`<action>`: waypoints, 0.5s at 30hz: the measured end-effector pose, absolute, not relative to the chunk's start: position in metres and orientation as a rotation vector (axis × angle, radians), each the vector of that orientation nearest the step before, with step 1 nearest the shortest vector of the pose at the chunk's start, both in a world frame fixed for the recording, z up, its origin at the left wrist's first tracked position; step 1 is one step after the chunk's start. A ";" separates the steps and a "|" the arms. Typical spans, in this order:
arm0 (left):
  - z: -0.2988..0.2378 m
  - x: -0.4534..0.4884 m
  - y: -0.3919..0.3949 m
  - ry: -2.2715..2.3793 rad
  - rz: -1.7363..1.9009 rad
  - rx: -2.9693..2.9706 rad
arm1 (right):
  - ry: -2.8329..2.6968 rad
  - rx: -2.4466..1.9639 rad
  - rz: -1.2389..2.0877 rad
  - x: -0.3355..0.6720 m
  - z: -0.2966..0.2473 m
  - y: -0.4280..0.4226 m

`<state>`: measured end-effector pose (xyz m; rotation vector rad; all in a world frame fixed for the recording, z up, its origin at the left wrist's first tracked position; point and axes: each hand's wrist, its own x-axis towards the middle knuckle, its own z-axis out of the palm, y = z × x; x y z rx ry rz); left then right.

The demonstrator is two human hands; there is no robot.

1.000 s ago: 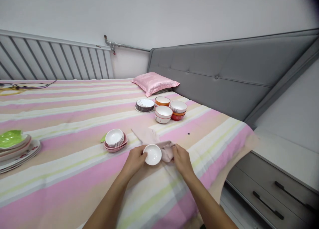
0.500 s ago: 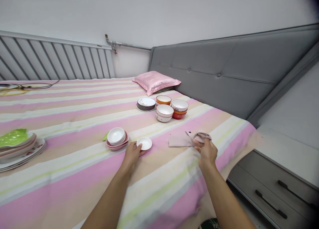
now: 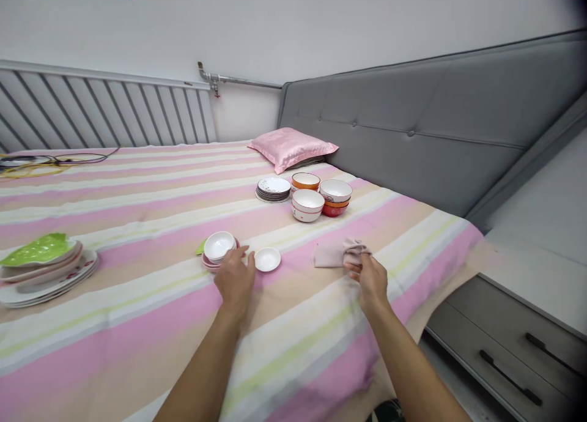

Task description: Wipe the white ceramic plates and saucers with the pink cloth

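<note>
A small white dish (image 3: 267, 259) lies alone on the striped bedsheet (image 3: 137, 287). My left hand (image 3: 235, 276) hovers just left of it with fingers spread, beside a stack of small white and pink dishes (image 3: 218, 250); it holds nothing. My right hand (image 3: 370, 278) is closed on a crumpled pinkish cloth (image 3: 339, 254) that rests on the sheet to the dish's right.
Several orange and white bowls (image 3: 321, 199) and a stack of plates (image 3: 273, 189) sit farther back near a pink pillow (image 3: 291, 147). Larger plates with a green leaf dish (image 3: 41, 264) lie at left. A grey headboard (image 3: 435, 134) and drawer unit (image 3: 504, 342) stand to the right.
My left hand set the small white dish down next to the stack and let go. My right hand carried the cloth off to the right and still grips it.
</note>
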<state>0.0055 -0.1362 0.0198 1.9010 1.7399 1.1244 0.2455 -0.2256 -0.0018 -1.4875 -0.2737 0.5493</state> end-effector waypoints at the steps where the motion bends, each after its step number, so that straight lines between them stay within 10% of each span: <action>1: 0.022 0.002 -0.133 1.840 1.198 1.957 | -0.298 -1.507 0.550 0.244 -0.003 -0.225; 15: 0.009 -0.035 -0.098 2.054 0.916 2.349 | -0.382 -1.544 0.591 0.242 -0.008 -0.225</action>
